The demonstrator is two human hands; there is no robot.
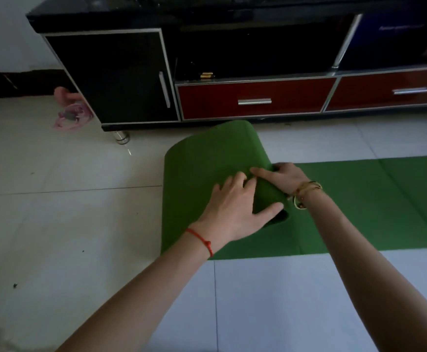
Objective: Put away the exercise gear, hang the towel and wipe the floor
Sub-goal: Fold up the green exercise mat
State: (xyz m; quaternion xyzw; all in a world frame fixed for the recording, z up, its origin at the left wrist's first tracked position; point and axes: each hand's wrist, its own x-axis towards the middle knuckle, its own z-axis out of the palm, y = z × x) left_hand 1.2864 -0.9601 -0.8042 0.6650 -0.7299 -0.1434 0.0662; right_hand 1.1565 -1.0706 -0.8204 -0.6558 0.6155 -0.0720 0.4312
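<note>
Two forearms reach out over the tiled floor (pixel 55 199) to the rolled end of a green exercise mat (pixel 359 204).

The left hand (pixel 235 207) lies spread over the near end of the roll, thumb hooked at its open mouth; the right hand (pixel 281 177) presses fingers onto the far part, so both grasp the mat. The roll's long axis runs away from the person, toward the cabinet (pixel 131 77); the unrolled length stretches flat toward the floor's right edge. Rolling on would likely mean pushing rightward, both hands equally near.
</note>
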